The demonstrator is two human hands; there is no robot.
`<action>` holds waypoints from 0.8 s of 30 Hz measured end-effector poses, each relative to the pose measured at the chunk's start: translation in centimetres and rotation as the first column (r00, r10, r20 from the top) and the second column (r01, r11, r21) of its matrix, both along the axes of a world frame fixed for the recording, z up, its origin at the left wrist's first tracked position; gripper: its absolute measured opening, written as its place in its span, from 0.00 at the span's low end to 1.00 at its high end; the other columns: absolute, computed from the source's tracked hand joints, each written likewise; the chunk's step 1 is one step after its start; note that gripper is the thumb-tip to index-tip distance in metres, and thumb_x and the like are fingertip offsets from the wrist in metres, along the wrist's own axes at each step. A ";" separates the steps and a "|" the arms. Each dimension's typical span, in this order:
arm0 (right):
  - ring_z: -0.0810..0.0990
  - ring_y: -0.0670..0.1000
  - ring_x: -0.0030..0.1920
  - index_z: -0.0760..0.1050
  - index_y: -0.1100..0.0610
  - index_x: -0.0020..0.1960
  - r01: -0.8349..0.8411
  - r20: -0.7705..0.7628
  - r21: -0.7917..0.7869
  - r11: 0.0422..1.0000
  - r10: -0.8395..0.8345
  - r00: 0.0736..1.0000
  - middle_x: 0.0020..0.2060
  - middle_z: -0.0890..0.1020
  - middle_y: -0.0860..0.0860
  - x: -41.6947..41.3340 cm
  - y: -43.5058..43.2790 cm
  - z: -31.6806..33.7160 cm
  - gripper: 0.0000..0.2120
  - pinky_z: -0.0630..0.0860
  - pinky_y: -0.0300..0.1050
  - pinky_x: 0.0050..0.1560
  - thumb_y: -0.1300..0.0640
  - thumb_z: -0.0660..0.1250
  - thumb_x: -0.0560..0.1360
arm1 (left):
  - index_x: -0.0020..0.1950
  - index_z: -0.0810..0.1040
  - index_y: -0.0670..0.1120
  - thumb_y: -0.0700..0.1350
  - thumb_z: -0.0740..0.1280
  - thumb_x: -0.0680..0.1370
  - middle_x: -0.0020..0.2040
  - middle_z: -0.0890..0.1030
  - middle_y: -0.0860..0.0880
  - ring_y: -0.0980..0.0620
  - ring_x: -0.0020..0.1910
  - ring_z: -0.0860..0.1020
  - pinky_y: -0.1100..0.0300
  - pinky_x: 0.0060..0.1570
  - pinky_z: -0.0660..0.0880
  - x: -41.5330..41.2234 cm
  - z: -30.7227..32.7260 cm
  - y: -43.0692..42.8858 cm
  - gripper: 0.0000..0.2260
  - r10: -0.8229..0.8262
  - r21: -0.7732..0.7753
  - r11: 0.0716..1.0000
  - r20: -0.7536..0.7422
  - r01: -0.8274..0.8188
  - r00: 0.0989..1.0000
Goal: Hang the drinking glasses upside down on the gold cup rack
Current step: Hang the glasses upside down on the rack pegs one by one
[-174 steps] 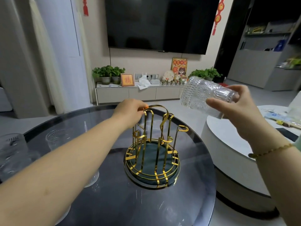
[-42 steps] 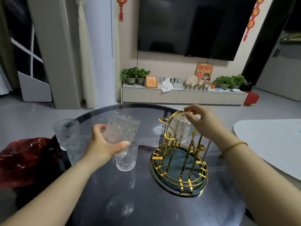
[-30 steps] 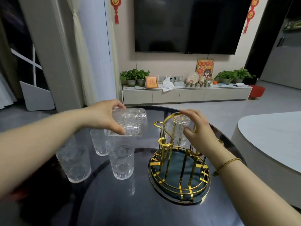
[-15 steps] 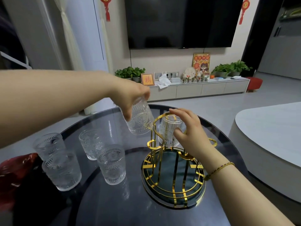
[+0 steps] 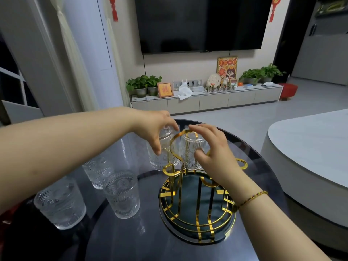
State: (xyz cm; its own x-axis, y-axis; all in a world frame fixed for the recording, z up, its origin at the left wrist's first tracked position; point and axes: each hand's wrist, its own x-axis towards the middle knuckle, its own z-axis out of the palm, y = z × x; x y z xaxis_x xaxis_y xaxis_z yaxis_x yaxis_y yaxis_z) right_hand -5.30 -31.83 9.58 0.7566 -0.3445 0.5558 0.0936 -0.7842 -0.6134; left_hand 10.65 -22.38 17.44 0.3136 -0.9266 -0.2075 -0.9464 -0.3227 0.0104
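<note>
The gold cup rack (image 5: 197,210) with a dark green base stands on the round dark glass table (image 5: 131,240). My left hand (image 5: 154,127) grips an embossed clear glass (image 5: 162,155) upside down at the rack's left prong. My right hand (image 5: 211,147) holds a second inverted glass (image 5: 191,153) on a prong behind the gold handle loop. Three more glasses stand upright to the left: a near one (image 5: 122,194), a far one (image 5: 98,170) and a leftmost one (image 5: 60,202).
A white rounded table (image 5: 310,147) sits close on the right. Something red (image 5: 3,217) lies at the dark table's left edge. Beyond are a TV cabinet (image 5: 207,98) with plants, a wall TV and open floor.
My left hand has turned its glass fully upside down and lowered it onto the rack's left side. My right hand stays on the hung glass. The camera tilted slightly.
</note>
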 end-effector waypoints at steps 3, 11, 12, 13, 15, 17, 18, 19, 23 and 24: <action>0.57 0.38 0.54 0.66 0.48 0.62 0.002 0.001 0.005 1.000 -0.002 1.000 0.54 0.64 0.41 0.0 -0.1 0.0 0.24 0.57 0.25 0.50 0.65 0.59 0.69 | 0.68 0.57 0.52 0.48 0.77 0.61 0.66 0.65 0.47 0.53 0.57 0.65 0.61 0.55 0.64 0.0 -0.9 -0.1 0.42 -0.012 -0.040 0.999 -0.033 0.010 0.999; 0.57 0.41 0.57 0.65 0.48 0.63 0.000 -0.017 0.004 1.000 0.000 1.000 0.62 0.68 0.49 -0.1 0.0 -0.1 0.24 0.56 0.30 0.53 0.65 0.59 0.69 | 0.62 0.58 0.50 0.45 0.78 0.60 0.62 0.69 0.47 0.53 0.54 0.67 0.61 0.52 0.68 -0.1 -2.6 0.6 0.38 0.015 -0.078 0.997 -0.123 -0.025 0.992; 0.56 0.41 0.58 0.65 0.48 0.63 0.003 -0.019 0.004 1.000 -0.003 1.000 0.62 0.68 0.49 -0.1 0.0 -0.1 0.25 0.56 0.33 0.55 0.65 0.59 0.69 | 0.61 0.58 0.50 0.46 0.78 0.60 0.60 0.70 0.48 0.53 0.53 0.68 0.61 0.51 0.68 -0.1 -2.7 0.7 0.38 0.016 -0.079 0.997 -0.123 -0.026 0.992; 0.56 0.41 0.58 0.65 0.48 0.63 0.006 -0.019 0.005 1.000 -0.006 1.000 0.63 0.68 0.49 -0.1 0.0 -0.1 0.25 0.56 0.36 0.57 0.65 0.59 0.69 | 0.61 0.59 0.50 0.46 0.78 0.60 0.57 0.69 0.50 0.53 0.52 0.68 0.61 0.49 0.68 -0.2 -2.8 0.7 0.37 0.015 -0.080 0.996 -0.121 -0.025 0.993; 0.56 0.40 0.58 0.64 0.48 0.63 0.010 -0.020 0.007 1.000 -0.010 1.000 0.63 0.67 0.49 -0.1 0.1 0.0 0.25 0.56 0.39 0.58 0.65 0.59 0.69 | 0.61 0.59 0.50 0.46 0.78 0.60 0.52 0.67 0.53 0.54 0.48 0.69 0.66 0.44 0.67 -0.4 -2.9 0.8 0.37 0.010 -0.083 0.996 -0.119 -0.020 0.993; 0.56 0.39 0.58 0.64 0.48 0.63 0.008 -0.019 0.007 1.000 -0.007 1.000 0.63 0.67 0.49 -0.1 0.1 -0.1 0.25 0.56 0.38 0.58 0.65 0.59 0.69 | 0.60 0.60 0.50 0.46 0.78 0.60 0.49 0.67 0.55 0.58 0.42 0.69 0.70 0.36 0.64 -0.5 -3.0 0.9 0.35 0.007 -0.086 0.996 -0.127 -0.018 0.992; 0.55 0.39 0.58 0.64 0.48 0.63 0.006 -0.018 0.007 1.000 -0.006 1.000 0.63 0.67 0.48 -0.1 0.1 -0.1 0.25 0.55 0.38 0.58 0.65 0.59 0.69 | 0.59 0.61 0.51 0.46 0.77 0.60 0.48 0.67 0.55 0.59 0.41 0.69 0.71 0.35 0.64 -0.5 -3.1 0.9 0.34 0.007 -0.089 0.996 -0.134 -0.019 0.991; 0.55 0.39 0.58 0.64 0.48 0.63 0.006 -0.018 0.007 1.000 -0.006 1.000 0.63 0.67 0.48 -0.1 0.1 -0.1 0.25 0.55 0.38 0.58 0.65 0.59 0.69 | 0.59 0.61 0.51 0.46 0.77 0.61 0.48 0.67 0.55 0.59 0.42 0.69 0.71 0.35 0.64 -0.5 -3.2 0.9 0.34 0.008 -0.094 0.995 -0.142 -0.021 0.990; 0.56 0.40 0.58 0.64 0.48 0.63 0.008 -0.020 0.002 1.000 -0.008 1.000 0.63 0.67 0.48 -0.1 0.0 -0.1 0.25 0.56 0.39 0.58 0.65 0.59 0.69 | 0.59 0.62 0.51 0.46 0.77 0.61 0.51 0.67 0.55 0.54 0.49 0.69 0.73 0.39 0.63 -0.5 -3.3 1.1 0.33 0.009 -0.121 0.992 -0.173 -0.031 0.985; 0.56 0.40 0.59 0.64 0.48 0.63 0.010 -0.021 0.000 1.000 -0.010 1.000 0.63 0.67 0.49 -0.1 0.0 -0.1 0.25 0.56 0.39 0.58 0.65 0.59 0.69 | 0.60 0.63 0.51 0.46 0.77 0.61 0.51 0.67 0.55 0.54 0.50 0.69 0.73 0.39 0.63 -0.5 -3.3 1.2 0.33 0.011 -0.125 0.992 -0.185 -0.035 0.983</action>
State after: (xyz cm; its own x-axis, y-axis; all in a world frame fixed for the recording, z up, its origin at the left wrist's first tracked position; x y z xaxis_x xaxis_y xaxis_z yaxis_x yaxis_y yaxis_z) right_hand -5.38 -31.81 9.51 0.7647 -0.3519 0.5398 0.0731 -0.7849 -0.6153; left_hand 10.12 -21.23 14.12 0.3025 -0.9422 -0.1443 -0.9169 -0.3290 0.2261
